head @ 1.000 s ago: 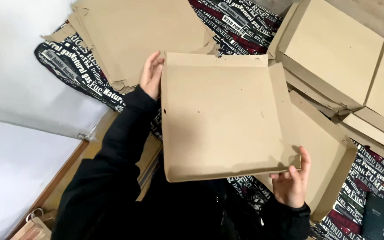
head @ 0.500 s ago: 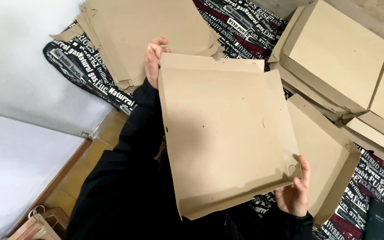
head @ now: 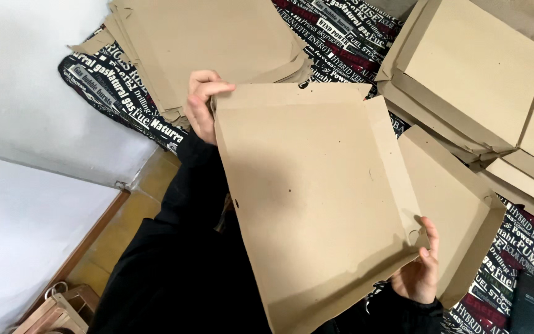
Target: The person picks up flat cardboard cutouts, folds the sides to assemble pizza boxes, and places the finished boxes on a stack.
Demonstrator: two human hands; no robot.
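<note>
1. A cloth [head: 125, 99] in black, white and dark red, printed all over with lettering, carries everything; it runs from beyond the left hand [head: 202, 105] to below the right hand [head: 416, 272].
2. A stack of flat cardboard blanks [head: 217, 37] lies on it just beyond the left hand, edges fanned out.
3. Folded cardboard boxes [head: 483, 68] sit piled on it well beyond the right hand.
4. Another folded box [head: 458, 210] lies just beside the right hand, on its outer side.
5. A dark flat device [head: 526, 303] rests on the cloth near the right hand, further outward.
</note>
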